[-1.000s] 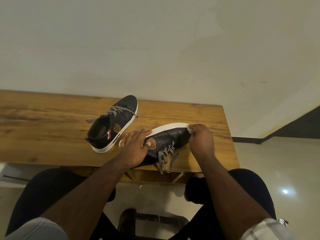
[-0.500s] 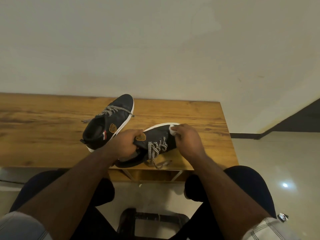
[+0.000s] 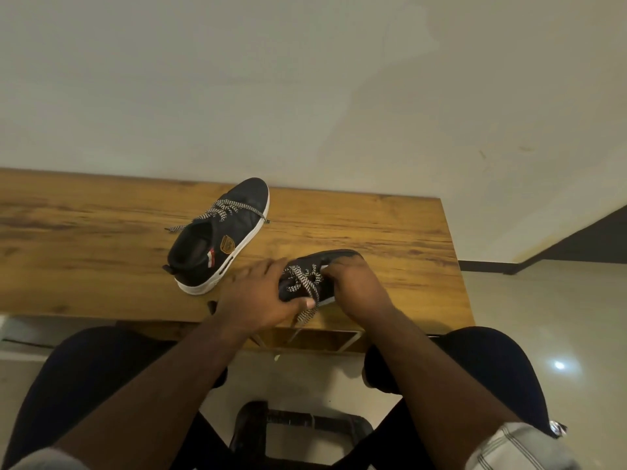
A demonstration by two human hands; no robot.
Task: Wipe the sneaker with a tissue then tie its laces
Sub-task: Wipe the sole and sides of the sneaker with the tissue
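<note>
— What has changed at the tabletop's near edge?

— The left hand (image 3: 258,300), which a second ago gripped the sneaker (image 3: 334,262) tipped on its side with the white sole showing, now clamps its heel end with the shoe turned laces-up. The right hand (image 3: 353,286) has slid from the toe back to the laces (image 3: 302,283), fingers curled over the shoe's far flank. That reads as wiping near its end, or moving onto the upper, with tying next.

— And the tissue?

— Barely there: a pale sliver (image 3: 324,267) just beside the right hand's fingers may be it. Whether that hand pinches tissue or lace cannot be told.

— Anything else obscured?

— Both hands cover most of the shoe; only its dark toe shows beyond them. A second sneaker (image 3: 220,239) lies well apart, beyond the left hand, on the tabletop (image 3: 84,252).
</note>
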